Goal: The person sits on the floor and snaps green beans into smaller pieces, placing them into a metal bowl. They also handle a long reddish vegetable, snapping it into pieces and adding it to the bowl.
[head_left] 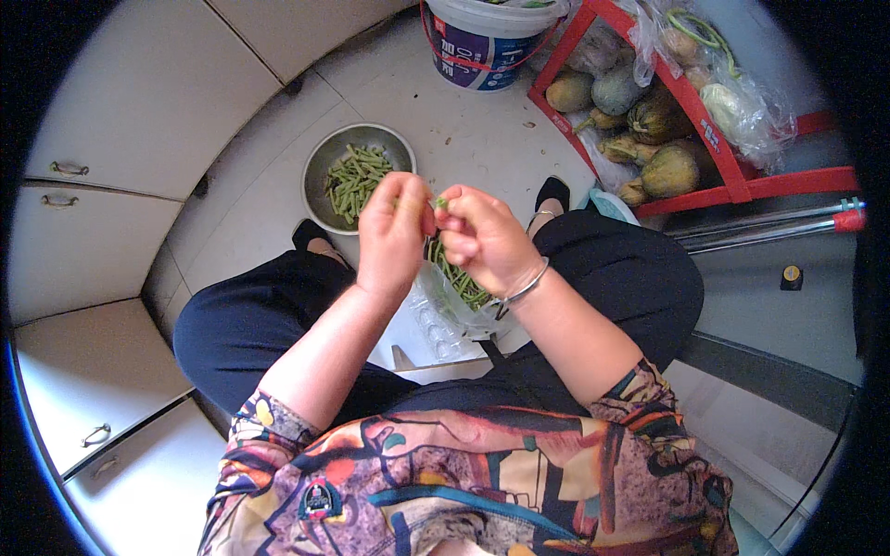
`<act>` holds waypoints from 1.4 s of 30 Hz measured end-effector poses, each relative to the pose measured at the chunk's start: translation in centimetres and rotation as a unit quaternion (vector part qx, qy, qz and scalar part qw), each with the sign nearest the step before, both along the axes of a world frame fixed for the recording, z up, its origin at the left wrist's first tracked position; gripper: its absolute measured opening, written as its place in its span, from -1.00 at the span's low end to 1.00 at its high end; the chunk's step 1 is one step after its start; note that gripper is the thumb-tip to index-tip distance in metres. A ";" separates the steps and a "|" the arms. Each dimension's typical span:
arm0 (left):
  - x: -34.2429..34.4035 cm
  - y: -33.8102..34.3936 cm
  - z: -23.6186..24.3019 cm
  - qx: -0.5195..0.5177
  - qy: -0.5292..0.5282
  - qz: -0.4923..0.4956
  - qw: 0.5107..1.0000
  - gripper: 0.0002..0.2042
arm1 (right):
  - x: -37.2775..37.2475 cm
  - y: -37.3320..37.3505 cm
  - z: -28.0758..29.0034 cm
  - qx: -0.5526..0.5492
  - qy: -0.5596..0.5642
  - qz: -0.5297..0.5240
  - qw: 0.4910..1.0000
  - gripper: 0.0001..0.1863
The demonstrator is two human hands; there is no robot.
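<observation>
both hands pinching one green bean above the metal bowl

the left hand (394, 232) and right hand (482, 239) are meeting fingertip to fingertip, both closed on a short green bean (441, 202) that is showing between them. the bean is sitting just nearer the person than the metal bowl (320, 167), the landmark here. the bowl is round, dull steel, resting on pale floor tiles and holding cut green bean pieces (357, 181). a clear, crinkled plastic bag (445, 320) of long beans is lying nearer the person than the bowl, under the right hand, between the knees. beyond the bowl and to its right, a white plastic bucket (487, 42) is carrying a blue and red label band. further right of the bowl, a red metal rack (742, 181) is holding rough green-brown gourds (672, 170) and clear bags of vegetables. a thin silver bangle (527, 285) is circling the right wrist.
</observation>
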State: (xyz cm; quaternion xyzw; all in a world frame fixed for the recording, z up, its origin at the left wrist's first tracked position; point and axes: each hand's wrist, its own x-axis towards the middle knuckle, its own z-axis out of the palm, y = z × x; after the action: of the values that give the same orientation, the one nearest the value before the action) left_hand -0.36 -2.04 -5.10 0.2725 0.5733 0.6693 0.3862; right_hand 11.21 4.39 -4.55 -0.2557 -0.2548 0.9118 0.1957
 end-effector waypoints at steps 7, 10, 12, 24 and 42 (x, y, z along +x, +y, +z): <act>-7.3 0.2 -2.5 -0.121 -0.208 0.024 0.970 -0.84 | 1.2 0.6 -2.1 0.122 -0.160 0.029 0.979 -0.82; -11.2 -0.4 -6.4 -0.137 -0.250 0.068 0.956 -0.46 | 1.7 1.6 -3.2 0.136 -0.245 0.088 0.956 -0.77; -12.4 0.2 -7.5 -0.122 -0.276 0.096 0.948 -0.29 | 1.6 2.6 -3.1 0.154 -0.297 0.120 0.935 -0.75; -10.7 1.4 -4.1 -0.174 -0.175 -0.042 0.968 -0.64 | -7.3 25.4 6.9 0.308 -0.240 -0.201 0.899 -0.68; -4.4 -1.0 -7.9 -0.334 0.446 -0.446 0.700 -0.60 | 1.8 2.1 -24.0 0.517 -0.476 0.441 0.559 -0.78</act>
State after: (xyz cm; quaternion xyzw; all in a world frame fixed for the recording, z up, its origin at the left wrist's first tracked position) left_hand -4.78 -3.02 -13.02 0.6165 0.6754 -0.0169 0.4042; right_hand 12.97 6.53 -28.58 -0.3630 -0.8195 0.3425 -0.2816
